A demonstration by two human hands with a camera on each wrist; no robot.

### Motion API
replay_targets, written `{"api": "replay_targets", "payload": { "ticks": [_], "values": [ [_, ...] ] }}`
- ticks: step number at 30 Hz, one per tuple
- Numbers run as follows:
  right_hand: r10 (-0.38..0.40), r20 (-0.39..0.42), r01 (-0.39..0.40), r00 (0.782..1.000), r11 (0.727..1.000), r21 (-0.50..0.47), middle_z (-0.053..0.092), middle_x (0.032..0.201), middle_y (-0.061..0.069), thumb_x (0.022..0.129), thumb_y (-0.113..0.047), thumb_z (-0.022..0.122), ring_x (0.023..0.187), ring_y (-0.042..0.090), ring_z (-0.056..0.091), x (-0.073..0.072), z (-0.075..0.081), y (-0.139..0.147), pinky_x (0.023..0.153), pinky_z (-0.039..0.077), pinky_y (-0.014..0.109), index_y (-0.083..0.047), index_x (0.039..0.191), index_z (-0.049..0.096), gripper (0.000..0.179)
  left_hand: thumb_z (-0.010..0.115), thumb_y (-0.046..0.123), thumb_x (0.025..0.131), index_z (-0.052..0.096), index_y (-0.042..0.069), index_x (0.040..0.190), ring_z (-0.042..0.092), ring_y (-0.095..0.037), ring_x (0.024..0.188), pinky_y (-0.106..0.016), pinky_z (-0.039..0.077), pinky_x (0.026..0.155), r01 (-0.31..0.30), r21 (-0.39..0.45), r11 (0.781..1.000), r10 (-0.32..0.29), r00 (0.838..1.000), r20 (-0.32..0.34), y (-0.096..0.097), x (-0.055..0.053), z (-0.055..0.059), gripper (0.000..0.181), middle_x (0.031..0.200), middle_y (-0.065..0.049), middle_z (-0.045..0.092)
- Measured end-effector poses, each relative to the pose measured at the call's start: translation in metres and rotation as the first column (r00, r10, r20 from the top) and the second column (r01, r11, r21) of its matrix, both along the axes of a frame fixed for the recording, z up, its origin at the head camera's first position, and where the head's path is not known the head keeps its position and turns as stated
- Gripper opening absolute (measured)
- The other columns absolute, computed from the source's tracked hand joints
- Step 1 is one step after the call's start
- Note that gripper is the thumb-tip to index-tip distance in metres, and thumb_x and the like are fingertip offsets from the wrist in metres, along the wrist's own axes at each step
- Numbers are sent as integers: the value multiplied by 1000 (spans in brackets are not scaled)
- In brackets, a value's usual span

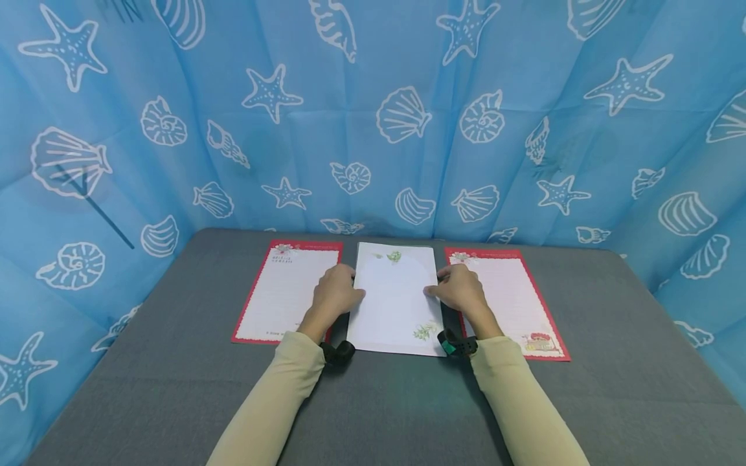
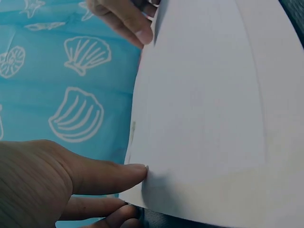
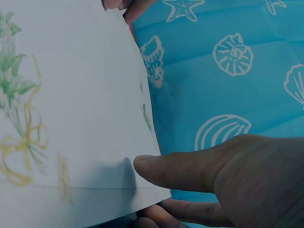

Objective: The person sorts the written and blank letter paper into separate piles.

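A white sheet of leaf-print letter paper [image 1: 396,301], with green sprigs near its top and lower right corner, lies between my two hands. My left hand [image 1: 336,291] pinches its left edge; in the left wrist view the thumb [image 2: 111,178] is on top and the other fingers go beneath the edge. On the opposite side, my right hand [image 1: 462,290] pinches the right edge the same way, its thumb [image 3: 175,168] over the paper. A bouquet print with a yellow ribbon shows on the paper in the right wrist view.
Red-bordered lined sheets lie on both sides, one at left [image 1: 285,298] and one at right [image 1: 513,304], each partly under a forearm or hand. All rest on a grey table [image 1: 384,408]. Behind it hangs a blue curtain [image 1: 361,84] with shells and starfish.
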State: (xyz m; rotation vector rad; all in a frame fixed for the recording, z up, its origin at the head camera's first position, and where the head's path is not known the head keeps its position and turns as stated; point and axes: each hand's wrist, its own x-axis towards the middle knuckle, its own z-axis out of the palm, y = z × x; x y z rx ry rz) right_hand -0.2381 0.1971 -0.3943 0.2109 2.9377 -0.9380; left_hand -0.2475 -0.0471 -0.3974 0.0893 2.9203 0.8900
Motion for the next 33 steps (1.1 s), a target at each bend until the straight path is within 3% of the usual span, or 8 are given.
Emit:
{"api": "replay_targets", "payload": {
  "ticks": [5,10,17,20,24,27,29,33],
  "values": [
    [-31,-45,30,999,999,-27,71,95,18,85,-18,79,84,32,65,0,1,0,70,51,45,6,116,69,41,75,14,88,70,1,123,62,-25,85,-44,54,70,-2,44,999,4,999,-53,1,0,-2,37,96,-8,66],
    [-65,-115,50,991,990,-133,70,87,15,85,-9,77,75,27,64,0,1,1,65,50,39,5,110,69,30,73,12,89,71,3,121,64,-22,78,-41,53,69,-1,152,988,15,995,-94,0,-1,-3,33,87,-2,68],
    [-62,-106,32,992,963,-266,70,94,17,88,-2,73,79,25,64,0,6,7,66,52,33,4,111,67,25,75,11,89,73,3,115,66,-21,78,-40,55,69,17,280,960,11,995,-99,-2,-3,-3,28,87,-5,71],
    [-73,-87,41,994,946,-321,68,97,17,89,-2,72,80,23,63,1,12,12,65,52,30,4,114,66,27,74,9,90,72,2,118,68,-20,74,-37,56,67,21,370,929,3,998,-63,-1,-2,-2,29,90,-7,72],
    [-86,-70,54,994,926,-374,65,103,19,92,-3,70,84,23,64,2,19,22,72,57,32,5,120,64,29,71,2,92,68,-1,123,70,-21,66,-37,59,64,22,527,850,-16,1000,-16,3,1,1,31,96,-13,72],
    [-91,-67,58,994,917,-394,64,107,21,94,-4,68,86,24,65,3,23,32,76,58,34,7,124,62,32,69,-1,92,67,-2,124,70,-21,66,-38,60,65,33,602,798,-26,999,-21,8,4,4,32,99,-16,71],
    [-98,-70,62,993,916,-395,65,108,21,95,-6,67,86,22,64,5,25,39,75,58,32,7,126,62,33,69,-1,92,67,-1,124,70,-21,66,-39,60,66,39,628,777,-27,999,-29,14,5,5,32,100,-17,71],
    [-118,-90,72,989,910,-408,66,106,21,95,-6,65,82,18,64,10,31,52,71,57,28,8,127,61,35,71,0,92,67,-1,123,71,-21,66,-39,60,67,48,645,763,-32,999,-36,29,6,8,31,100,-16,71]
  ]
}}
